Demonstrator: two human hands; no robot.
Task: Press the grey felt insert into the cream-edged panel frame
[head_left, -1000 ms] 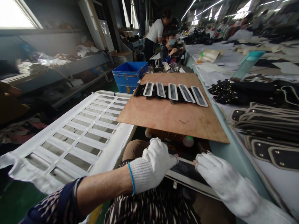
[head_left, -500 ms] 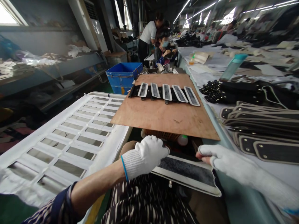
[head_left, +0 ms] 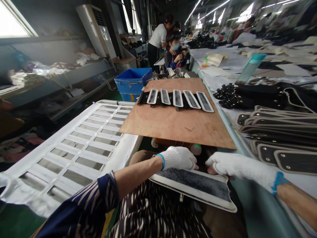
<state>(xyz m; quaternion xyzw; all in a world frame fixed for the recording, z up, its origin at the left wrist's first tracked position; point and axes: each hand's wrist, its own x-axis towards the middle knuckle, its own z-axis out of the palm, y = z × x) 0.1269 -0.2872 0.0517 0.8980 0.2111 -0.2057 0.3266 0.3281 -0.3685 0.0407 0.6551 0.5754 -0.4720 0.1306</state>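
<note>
Across my lap lies a long dark panel point(head_left: 195, 183) with a white border, a small metal fitting hanging at its near edge. My left hand point(head_left: 179, 158), in a white glove with bare fingertips, is closed at the panel's far edge, partly covering it. Just to its right, my right hand point(head_left: 223, 163), gloved likewise, has its fingers bent together at the same edge; what they pinch is hidden. Beyond the hands, several similar white-edged pieces point(head_left: 177, 98) lie in a row over black straps on a brown board point(head_left: 173, 124).
A white slatted frame point(head_left: 81, 142) stands at the left, a blue bin point(head_left: 133, 84) behind it. Stacked dark panels point(head_left: 293, 160), black strap bundles point(head_left: 229, 96) and a teal-capped bottle point(head_left: 251, 69) are on the right table. Two people point(head_left: 158, 38) point(head_left: 175, 54) are farther back.
My left hand has moved right along the panel's far edge, closer to my right hand, which has shifted slightly left. More of the panel's left part shows.
</note>
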